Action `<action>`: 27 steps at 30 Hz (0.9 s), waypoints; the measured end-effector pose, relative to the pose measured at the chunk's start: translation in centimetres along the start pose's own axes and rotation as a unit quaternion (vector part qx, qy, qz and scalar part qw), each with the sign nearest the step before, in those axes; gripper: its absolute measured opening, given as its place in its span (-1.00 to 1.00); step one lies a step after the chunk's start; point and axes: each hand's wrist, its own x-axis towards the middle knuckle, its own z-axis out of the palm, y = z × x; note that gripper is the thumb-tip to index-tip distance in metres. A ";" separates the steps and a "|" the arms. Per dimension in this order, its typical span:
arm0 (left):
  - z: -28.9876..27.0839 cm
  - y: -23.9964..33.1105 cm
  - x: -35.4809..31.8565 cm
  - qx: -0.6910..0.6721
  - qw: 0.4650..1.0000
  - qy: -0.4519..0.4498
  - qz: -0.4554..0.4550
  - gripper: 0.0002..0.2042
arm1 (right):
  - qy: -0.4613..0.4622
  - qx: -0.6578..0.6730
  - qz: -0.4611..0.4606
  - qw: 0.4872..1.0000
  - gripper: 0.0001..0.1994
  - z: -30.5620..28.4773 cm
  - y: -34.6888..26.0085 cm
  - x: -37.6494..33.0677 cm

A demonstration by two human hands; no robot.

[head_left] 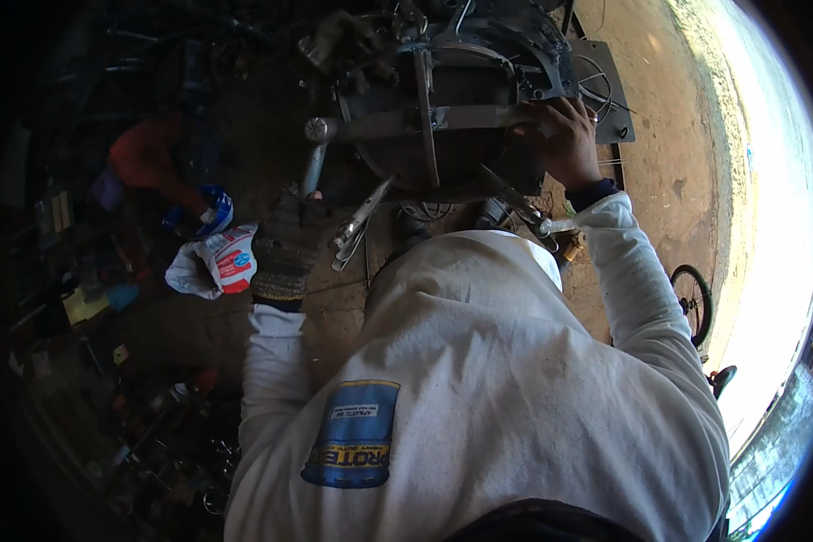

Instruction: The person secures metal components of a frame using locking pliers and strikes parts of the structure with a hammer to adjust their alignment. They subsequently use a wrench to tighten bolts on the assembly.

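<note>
My left hand [285, 239], in a dark grey knit glove, is closed round the handle of a hammer [314, 167]. The hammer's round head is up beside the left end of a flat metal bar [479, 117]. My bare right hand [566, 140] grips the bar's right end. Under the bar lies a round metal frame [429, 68] with an upright strip [425, 117] crossing its middle. Locking pliers [363, 221] stick out toward me at the frame's left front, and a second pair of locking pliers [519, 203] at its right front.
A crumpled white and red bag [215, 262] lies left of my glove. Beyond it, a person in orange-red [149, 154] bends near a blue item [203, 212]. Dark clutter fills the left side. A metal plate with coiled wire [605, 90] and a wheel [692, 305] are at right.
</note>
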 end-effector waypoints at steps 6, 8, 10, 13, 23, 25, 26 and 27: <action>-3.4 -3.8 4.4 -0.361 0.899 0.065 -0.239 -0.77 | -0.039 0.011 -0.011 0.999 -0.72 -0.8 -0.1 0.6; -2.7 -6.0 5.6 -0.264 0.947 0.124 -0.136 -0.76 | 0.046 0.141 0.039 0.988 -0.64 -3.3 -0.9 2.2; -3.6 -5.6 9.7 -0.050 0.984 0.169 -0.019 -0.73 | 0.054 0.285 0.025 0.957 -0.55 -6.2 -3.2 4.3; -11.1 -2.7 18.3 0.101 0.981 0.163 0.031 -0.74 | 0.059 0.303 -0.023 0.951 -0.53 -9.9 -13.5 8.6; -3.9 -2.5 21.3 -0.700 0.701 0.131 0.052 -0.71 | 0.097 0.263 0.119 0.952 -0.53 -12.1 -5.0 2.4; 0.4 -3.8 16.0 -0.604 0.779 0.086 -0.145 -0.65 | 0.116 0.283 0.192 0.932 -0.50 -9.7 -3.7 -2.1; 2.0 -3.2 13.7 -0.466 0.872 0.056 -0.142 -0.65 | 0.110 0.287 0.214 0.927 -0.51 -9.0 -3.9 -4.1; 3.1 -2.8 11.8 -0.312 0.940 0.024 -0.139 -0.66 | 0.105 0.291 0.234 0.922 -0.52 -8.1 -4.3 -6.1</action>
